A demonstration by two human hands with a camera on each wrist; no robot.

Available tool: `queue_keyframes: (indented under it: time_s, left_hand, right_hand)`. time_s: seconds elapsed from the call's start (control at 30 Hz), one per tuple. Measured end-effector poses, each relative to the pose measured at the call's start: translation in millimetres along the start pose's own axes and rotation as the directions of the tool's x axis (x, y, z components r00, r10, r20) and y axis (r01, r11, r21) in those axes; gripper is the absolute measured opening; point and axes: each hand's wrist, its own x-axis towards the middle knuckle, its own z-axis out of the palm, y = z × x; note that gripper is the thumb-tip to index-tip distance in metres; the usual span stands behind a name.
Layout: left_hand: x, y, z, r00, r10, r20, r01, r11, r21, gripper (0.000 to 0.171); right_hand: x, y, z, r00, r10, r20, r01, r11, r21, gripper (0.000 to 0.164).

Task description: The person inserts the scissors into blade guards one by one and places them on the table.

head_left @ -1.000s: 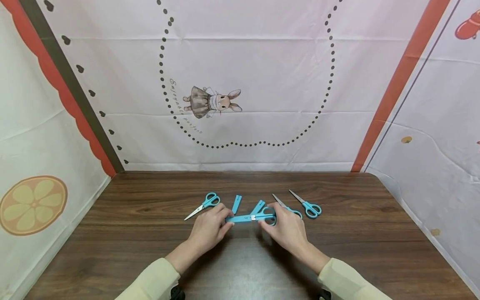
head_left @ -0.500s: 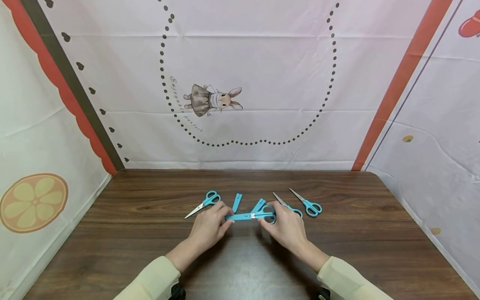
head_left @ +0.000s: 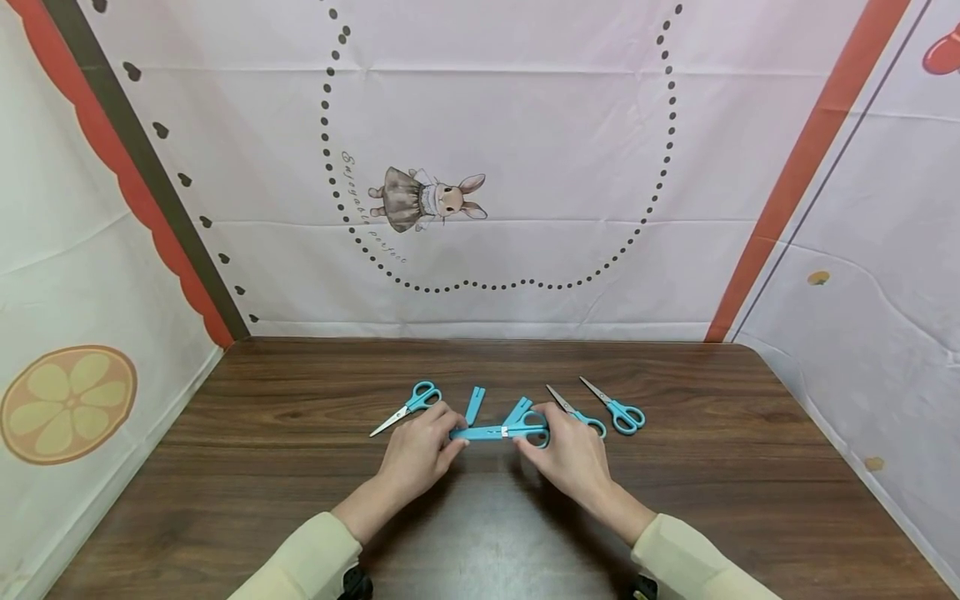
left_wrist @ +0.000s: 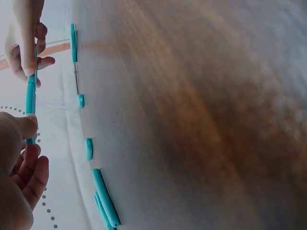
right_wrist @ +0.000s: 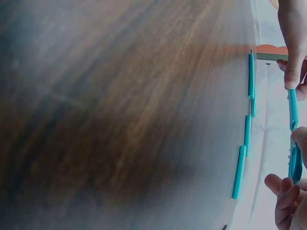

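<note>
In the head view my left hand [head_left: 423,446] pinches the far-left end of a blue blade cover [head_left: 480,433]. The cover sits over the blades of a pair of scissors [head_left: 517,430], leaving a small silver part bare beside the handles. My right hand [head_left: 572,448] grips the blue handle loops, its fingers hiding part of them. Scissors and cover form one straight line across the table's middle. Both wrist views show them raised above the tabletop; in the right wrist view, the cover [right_wrist: 293,108] runs between the two hands.
On the brown table [head_left: 300,467] lie uncovered scissors [head_left: 408,407] at left and two more pairs, the inner scissors [head_left: 564,402] and outer scissors [head_left: 621,415], at right. One loose blue cover [head_left: 475,406] and another cover [head_left: 519,408] lie behind the hands. A printed cloth [head_left: 525,150] hangs behind.
</note>
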Motion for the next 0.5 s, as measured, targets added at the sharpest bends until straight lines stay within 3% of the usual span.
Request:
queue_keyframes:
  time_s: [0.23,0.5]
  left_hand:
    - [1.2,0.1,1.1,1.0,0.006,-0.013,-0.006,1.0,-0.011,0.015]
    - [5.5,0.8,4.2,0.996,0.053,-0.073,-0.052,0.999,0.015,0.019]
  right_hand:
    - [0.3,-0.5,0.0,1.0,-0.006,-0.003,0.006,1.0,0.0,0.047]
    - [0.6,-2.0,2.6,1.0,0.008,-0.004,-0.008,1.0,0.02,0.048]
